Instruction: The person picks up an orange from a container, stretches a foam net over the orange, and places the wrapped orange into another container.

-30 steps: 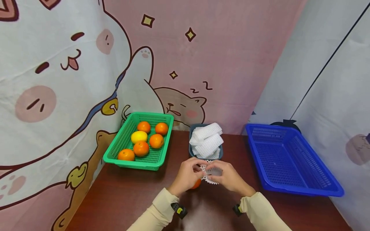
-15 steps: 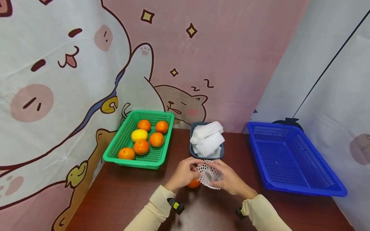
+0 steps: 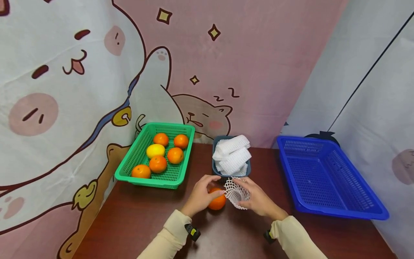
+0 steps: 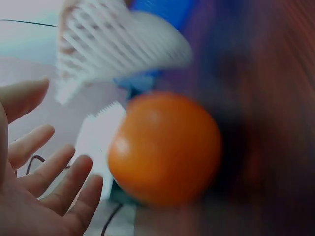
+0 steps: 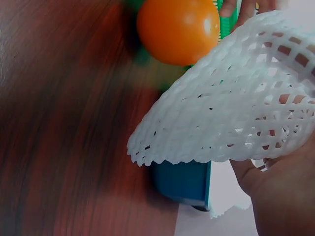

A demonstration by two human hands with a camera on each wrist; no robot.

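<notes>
A white foam fruit net (image 3: 237,194), its mouth spread wide, is held by my right hand (image 3: 260,200) between thumb and fingers. In the right wrist view the foam net (image 5: 216,108) flares out beyond the palm. My left hand (image 3: 201,196) has its fingers spread, with nothing in them, just beside an orange (image 3: 217,202) on the table. The left wrist view shows a gap between those fingers (image 4: 69,179) and the orange (image 4: 165,150). Behind both hands, a small dark blue-grey basket (image 3: 215,169) holds several more white foam nets (image 3: 233,158).
At the back left sits a green basket (image 3: 129,180) with several oranges (image 3: 158,164) and one yellow fruit (image 3: 155,151). A large blue basket (image 3: 318,187) stands on the right of the brown table (image 3: 145,212). A printed cloth (image 3: 258,72) hangs behind.
My left hand has let go of the foam net and shifted left toward the orange. The net now stays in my right hand alone, and more of the orange shows.
</notes>
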